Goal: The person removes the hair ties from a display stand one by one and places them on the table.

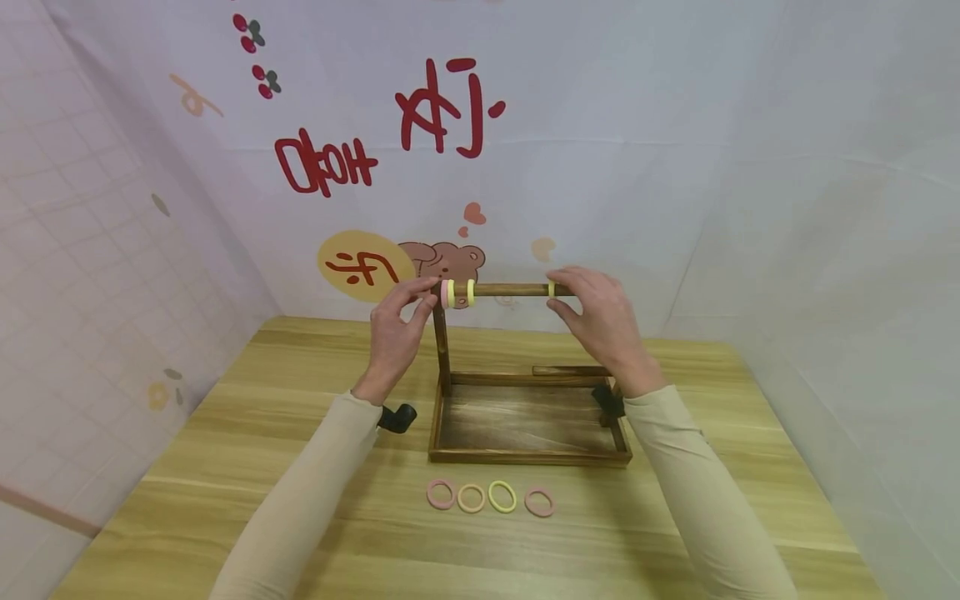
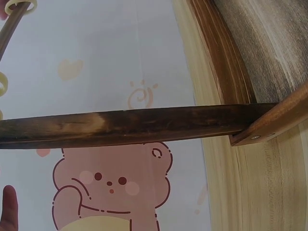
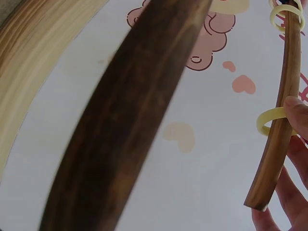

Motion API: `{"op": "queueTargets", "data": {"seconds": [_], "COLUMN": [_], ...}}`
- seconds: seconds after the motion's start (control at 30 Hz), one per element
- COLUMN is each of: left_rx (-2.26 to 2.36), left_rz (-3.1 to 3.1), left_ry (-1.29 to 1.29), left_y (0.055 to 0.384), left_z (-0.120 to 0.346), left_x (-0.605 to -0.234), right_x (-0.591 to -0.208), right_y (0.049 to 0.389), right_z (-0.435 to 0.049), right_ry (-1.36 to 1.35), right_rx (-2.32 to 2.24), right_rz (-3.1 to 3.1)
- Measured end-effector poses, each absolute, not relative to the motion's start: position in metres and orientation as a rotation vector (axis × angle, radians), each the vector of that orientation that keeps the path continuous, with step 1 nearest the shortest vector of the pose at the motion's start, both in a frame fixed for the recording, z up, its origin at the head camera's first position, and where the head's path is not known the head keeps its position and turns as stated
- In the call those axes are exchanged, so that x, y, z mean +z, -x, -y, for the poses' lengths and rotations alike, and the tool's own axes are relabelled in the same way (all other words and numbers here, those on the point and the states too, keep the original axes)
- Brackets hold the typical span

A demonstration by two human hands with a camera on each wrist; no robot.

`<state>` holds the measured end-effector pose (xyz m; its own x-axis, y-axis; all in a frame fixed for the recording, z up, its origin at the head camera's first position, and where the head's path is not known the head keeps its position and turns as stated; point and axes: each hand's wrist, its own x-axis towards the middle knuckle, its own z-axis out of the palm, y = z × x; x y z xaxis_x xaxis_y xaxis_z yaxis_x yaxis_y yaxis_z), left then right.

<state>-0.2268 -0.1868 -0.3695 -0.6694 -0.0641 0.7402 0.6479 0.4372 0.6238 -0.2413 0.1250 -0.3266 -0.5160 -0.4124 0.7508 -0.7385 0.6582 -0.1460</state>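
Here we are, and the right grip (image 1: 600, 312) has the business: thumb and fingers pinch a lone yellow ring (image 1: 552, 289), which circles the wooden bar (image 1: 510, 290) just in from its right tip. The right wrist view shows that tip ending free, the ring looped around the wood, the thumb right on it.

And here's the line that, I'd judge, counts for the coming move: the bar's long axis runs level from left to right, much in line with the tabletop's far edge (image 1: 525, 329), and the pinched ring sits across it. Leftward along that axis, beyond a bare stretch, a pink ring (image 1: 444, 294) and two yellow rings (image 1: 471, 292) circle the bar beside the upright post (image 1: 442, 346). The right grip is the nearer one to the lone ring; the left grip (image 1: 396, 332) is well apart, curved about the bar's post end. Grasping or merely touching there? I can't tell.

Below, the post rises from the tray (image 1: 525, 457), set toward the tabletop's far edge, a shorter rod (image 1: 558, 370) over its right rear. On the tabletop, on the near side of the tray, four loose rings (image 1: 504, 510) lie flat in a row: pink, pale orange, yellow, pink.
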Motion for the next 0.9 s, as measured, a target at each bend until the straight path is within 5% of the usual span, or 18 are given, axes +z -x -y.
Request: {"op": "queueTargets", "data": {"seconds": [0.9], "left_rx": [-1.287], "left_rz": [1.977], "left_ry": [0.477], "left_y": [0.226], "left_z": [0.186], "left_x": [-0.369], "right_x": [-0.327], "right_y": [0.240], "right_z": [-0.143], "right_ry": [-0.843], "right_rx": [0.631], "right_rz": [2.168]}}
